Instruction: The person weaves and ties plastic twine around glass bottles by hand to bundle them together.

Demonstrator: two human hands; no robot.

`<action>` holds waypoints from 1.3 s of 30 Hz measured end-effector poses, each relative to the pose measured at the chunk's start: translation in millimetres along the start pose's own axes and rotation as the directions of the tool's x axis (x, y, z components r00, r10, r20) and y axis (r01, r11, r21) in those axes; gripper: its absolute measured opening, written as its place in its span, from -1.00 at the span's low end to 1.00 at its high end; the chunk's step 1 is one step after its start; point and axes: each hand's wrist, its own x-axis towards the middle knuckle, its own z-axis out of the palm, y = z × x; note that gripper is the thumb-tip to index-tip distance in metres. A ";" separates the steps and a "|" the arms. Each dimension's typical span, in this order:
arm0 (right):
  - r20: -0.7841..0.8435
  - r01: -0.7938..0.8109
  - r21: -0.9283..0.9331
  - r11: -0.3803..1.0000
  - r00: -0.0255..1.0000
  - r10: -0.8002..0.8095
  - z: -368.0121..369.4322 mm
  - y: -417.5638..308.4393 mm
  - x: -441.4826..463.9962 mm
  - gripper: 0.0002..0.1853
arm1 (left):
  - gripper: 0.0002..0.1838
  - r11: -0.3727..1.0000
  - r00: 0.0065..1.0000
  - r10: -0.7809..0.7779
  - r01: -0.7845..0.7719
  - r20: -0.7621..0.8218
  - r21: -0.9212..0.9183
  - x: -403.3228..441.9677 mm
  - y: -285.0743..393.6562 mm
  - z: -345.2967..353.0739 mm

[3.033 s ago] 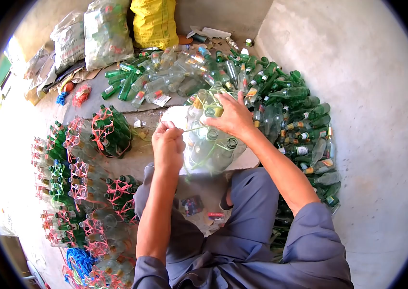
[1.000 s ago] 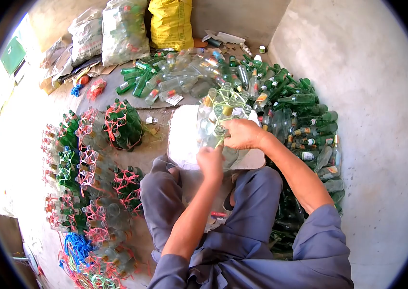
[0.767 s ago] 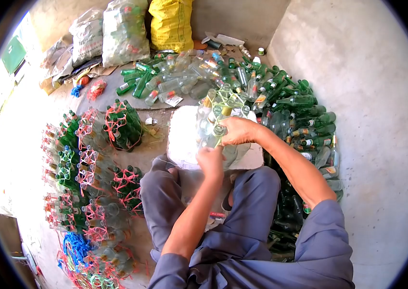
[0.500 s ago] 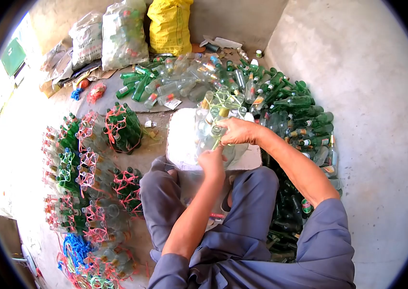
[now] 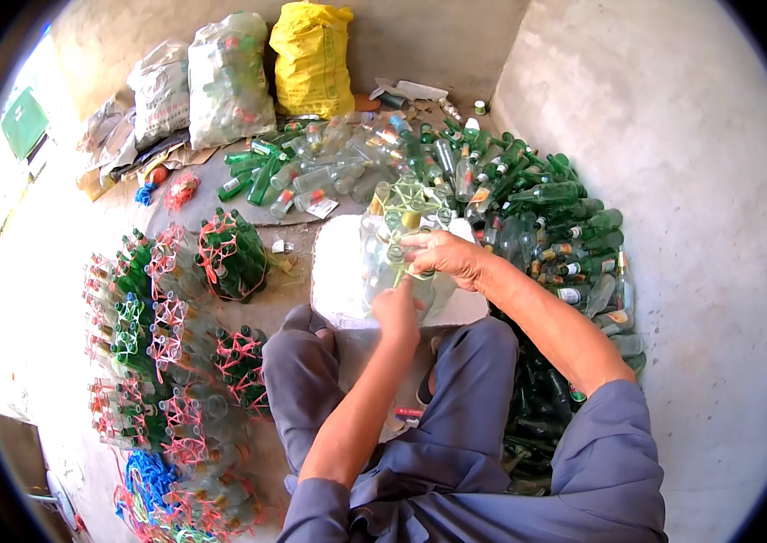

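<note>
A cluster of clear glass bottles (image 5: 382, 258) stands upright on a white block (image 5: 334, 281) between my knees. Pale green plastic twine (image 5: 415, 197) laces their necks together. My right hand (image 5: 447, 257) reaches in from the right, its fingers bent round the twine at the near bottle necks. Lower and closer to me, my left hand (image 5: 396, 309) is closed in a pinch on the twine just below the right fingers. The exact ends of the twine are hidden by my fingers.
Loose green and clear bottles (image 5: 546, 195) heap behind and right of the block. Bundles tied with red twine (image 5: 166, 335) stand on the left, near blue twine (image 5: 148, 480). Filled sacks, one yellow (image 5: 313, 59), lean on the back wall.
The view has shifted slightly, so the scene sits a little lower and left. Both hands stay at the near bottle necks; the left has risen slightly towards the right fingers.
</note>
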 end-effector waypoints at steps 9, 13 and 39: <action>-0.156 0.160 0.326 0.932 0.981 -0.114 11.5 15.7 -5.9 -0.23 | -0.67 0.983 0.993 0.095 -0.103 0.064 0.150 6.6 -13.5 -10.5; -0.264 0.230 0.405 0.885 0.956 -0.128 17.1 23.2 -2.6 -0.35 | -0.69 0.966 0.987 0.097 -0.124 0.125 0.229 6.4 -13.2 -20.2; -0.488 0.162 -0.087 0.983 0.853 -0.184 12.6 16.9 3.1 -0.61 | -0.67 0.830 0.924 0.212 -0.342 0.319 0.441 -4.0 23.9 -55.8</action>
